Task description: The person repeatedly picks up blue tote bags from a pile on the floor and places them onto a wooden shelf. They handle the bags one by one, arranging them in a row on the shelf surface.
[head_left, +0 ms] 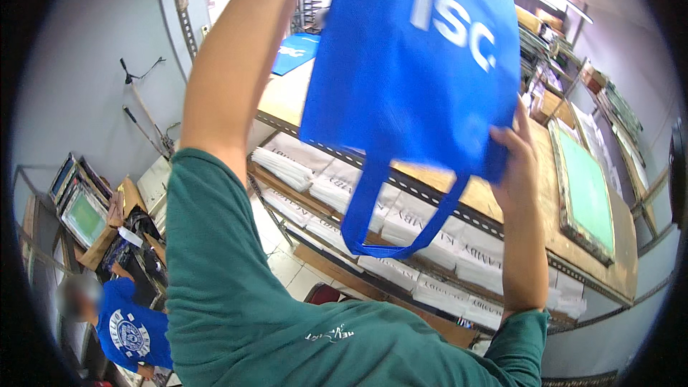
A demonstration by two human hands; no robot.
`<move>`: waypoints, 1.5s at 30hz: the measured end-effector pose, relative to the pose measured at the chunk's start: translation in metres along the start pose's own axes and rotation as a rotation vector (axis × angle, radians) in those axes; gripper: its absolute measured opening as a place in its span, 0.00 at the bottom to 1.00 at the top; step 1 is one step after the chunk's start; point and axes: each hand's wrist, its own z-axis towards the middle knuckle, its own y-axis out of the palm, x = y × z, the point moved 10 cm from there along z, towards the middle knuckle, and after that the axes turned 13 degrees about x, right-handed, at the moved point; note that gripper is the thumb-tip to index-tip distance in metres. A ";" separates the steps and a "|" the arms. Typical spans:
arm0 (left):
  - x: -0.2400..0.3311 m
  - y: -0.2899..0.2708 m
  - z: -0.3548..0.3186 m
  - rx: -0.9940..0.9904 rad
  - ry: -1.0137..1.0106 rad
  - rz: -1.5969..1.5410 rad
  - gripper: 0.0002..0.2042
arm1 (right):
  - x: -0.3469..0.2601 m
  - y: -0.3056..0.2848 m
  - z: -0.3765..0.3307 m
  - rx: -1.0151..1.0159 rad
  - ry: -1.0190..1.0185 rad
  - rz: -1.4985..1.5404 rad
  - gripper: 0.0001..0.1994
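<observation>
A blue tote bag [423, 93] with white printed lettering is held up in front of me, its loop handle [380, 251] hanging down below its lower edge. My right hand [517, 154] is closed on the bag's right edge, fingers up along the side. On the other side my left forearm [236, 50] reaches up past the bag's left edge, and the left hand itself lies beyond the top of the picture. Behind the bag, another blue bag [295, 54] lies flat at the left end of the wooden worktable [523, 226].
A green-meshed framed screen [584, 190] lies on the table's right part. Stacks of white printed cloth or bags [412, 226] fill shelves under it. At lower left, a person in a blue shirt [132, 326] is near several frames [86, 215]. Loaded racks [559, 64] stand behind.
</observation>
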 end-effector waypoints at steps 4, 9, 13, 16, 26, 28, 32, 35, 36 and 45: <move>-0.032 -0.141 -0.081 0.832 -0.170 -0.079 0.13 | 0.073 0.071 0.101 -0.019 0.098 0.035 0.31; -0.083 -0.299 -0.257 1.121 -0.139 0.008 0.26 | 0.174 0.139 0.174 0.094 0.150 0.093 0.19; -0.119 -0.277 -0.418 1.199 -0.309 -0.122 0.26 | 0.248 0.147 0.214 0.194 0.038 0.116 0.19; -0.135 -0.214 -0.511 1.274 -0.436 -0.190 0.25 | 0.315 0.127 0.238 0.347 0.136 0.016 0.19; -0.193 -0.047 -0.662 1.462 -0.745 -0.440 0.21 | 0.333 0.108 0.212 0.500 0.328 -0.717 0.30; -0.196 -0.040 -0.647 1.438 -0.738 -0.431 0.21 | 0.345 0.098 0.225 0.545 0.318 -0.718 0.31; -0.183 -0.037 -0.601 1.349 -0.658 -0.353 0.20 | 0.348 0.110 0.223 0.427 0.341 -0.706 0.35; -0.171 -0.032 -0.548 1.214 -0.538 -0.322 0.22 | 0.352 0.118 0.221 0.430 0.334 -0.766 0.37; -0.161 -0.029 -0.527 1.158 -0.479 -0.272 0.22 | 0.344 0.128 0.212 0.415 0.345 -0.781 0.39; -0.127 0.090 -0.243 0.440 -0.091 0.338 0.12 | 0.130 0.081 0.222 0.075 -0.401 -1.082 0.24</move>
